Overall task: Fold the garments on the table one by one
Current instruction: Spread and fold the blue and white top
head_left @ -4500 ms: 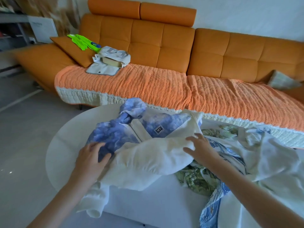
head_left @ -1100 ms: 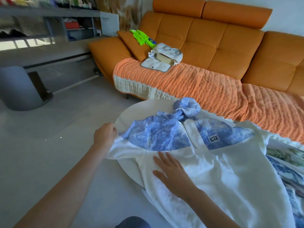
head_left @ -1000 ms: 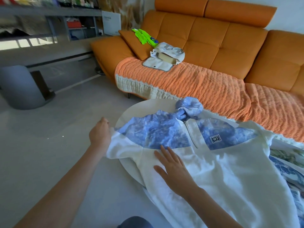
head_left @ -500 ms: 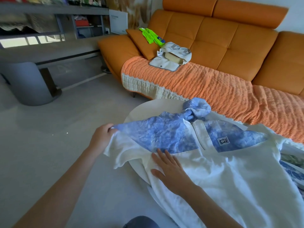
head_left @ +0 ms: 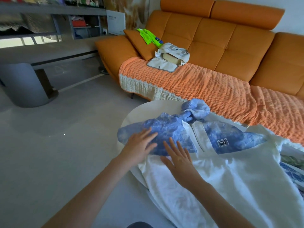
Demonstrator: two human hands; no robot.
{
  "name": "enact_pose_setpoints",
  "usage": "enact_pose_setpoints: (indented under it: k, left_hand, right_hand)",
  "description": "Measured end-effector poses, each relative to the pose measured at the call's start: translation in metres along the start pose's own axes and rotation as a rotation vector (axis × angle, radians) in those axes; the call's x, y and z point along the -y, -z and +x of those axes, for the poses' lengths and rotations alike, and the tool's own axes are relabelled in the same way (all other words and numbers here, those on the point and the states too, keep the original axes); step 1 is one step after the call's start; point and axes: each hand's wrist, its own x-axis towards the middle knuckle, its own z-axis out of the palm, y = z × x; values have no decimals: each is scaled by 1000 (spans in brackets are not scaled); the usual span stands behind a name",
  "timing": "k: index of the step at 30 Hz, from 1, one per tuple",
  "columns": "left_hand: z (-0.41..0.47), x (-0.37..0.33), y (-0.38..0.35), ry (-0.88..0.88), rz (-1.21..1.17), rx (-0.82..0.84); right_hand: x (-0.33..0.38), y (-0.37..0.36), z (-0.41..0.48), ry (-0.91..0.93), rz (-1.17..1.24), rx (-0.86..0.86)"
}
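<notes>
the blue-and-white hoodie (head_left: 230, 170) lies face up on the round white table (head_left: 148, 109), its near part spilling over the edge; left hand (head_left: 141, 145) rests flat, fingers spread, on the blue cloth at the left; right hand (head_left: 179, 160) presses flat, fingers fanned, just beside it; likely risks: the overhanging cloth could drag the piece off once the palms lift; the bunched hood (head_left: 195, 109) at the far end may lump the fold

Orange sofa (head_left: 230, 40), grey floor (head_left: 57, 145), shelving (head_left: 54, 18)
</notes>
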Motion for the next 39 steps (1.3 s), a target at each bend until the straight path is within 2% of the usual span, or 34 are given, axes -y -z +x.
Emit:
enact_pose_setpoints:
  k: [3, 6, 9, 11, 12, 14, 17, 18, 19, 22, 25, 29, 34, 39]
  left_hand:
    - [2, 10, -23, 147, 205, 196]
    - [13, 31, -26, 195, 412, 338]
    - [33, 44, -12, 330, 320, 318]
    - [51, 46, -1, 410, 307, 314]
    - [59, 43, 4, 416, 364, 332]
    - [73, 28, 8, 385, 441, 323]
    - [85, -3, 4, 333, 314, 66]
    - [87, -13, 0, 302, 266, 9]
    - [89, -21, -6, 259, 251, 5]
    - [90, -33, -32, 220, 203, 197]
    - [96, -30, -52, 226, 298, 258]
    - [121, -27, -54, 257, 288, 253]
    - [156, -18, -61, 218, 270, 225]
    - [187, -9, -63, 100, 289, 231]
  right_hand:
    - [-26, 8, 1, -72, 37, -13]
    - [-52, 24, -2, -146, -40, 17]
    - [-76, 37, -3, -186, -185, 121]
    - [-85, 43, -4, -190, -163, 160]
    - [-89, 48, -4, -193, -115, 120]
    - [-101, 60, 0, -191, -42, -7]
    - [-138, 83, 22, -205, -83, -269]
    - [-150, 91, 28, -228, -119, -302]
    - [-162, 97, 36, -255, -141, -278]
    - [-184, 91, 49, -253, -233, -26]
    - [-200, 65, 47, -301, -291, 128]
    - [-220, 56, 44, -475, -167, 59]
    - [-235, 60, 60, -559, -109, 21]
    - [-259, 62, 73, -597, -56, -30]
